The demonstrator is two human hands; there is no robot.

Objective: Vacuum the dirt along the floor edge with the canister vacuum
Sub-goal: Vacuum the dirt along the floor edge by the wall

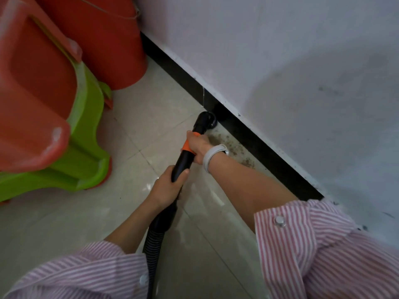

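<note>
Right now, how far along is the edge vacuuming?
Under way. Both hands hold the wand: right hand at the orange collar, left hand lower down. The nozzle sits on the floor against the black baseboard. A dirt patch nearer the person remains. What has already been cleaned I cannot tell.

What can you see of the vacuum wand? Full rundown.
The wand is a black tube, plastic by the look, with an orange collar partway along. Its far end carries a round black nozzle set on the floor against the dark baseboard, just past a patch of dirt. Its near end joins a ribbed black hose running back toward the person. It slants forward and down. The right hand grips it at the collar, the left hand lower down.
</note>
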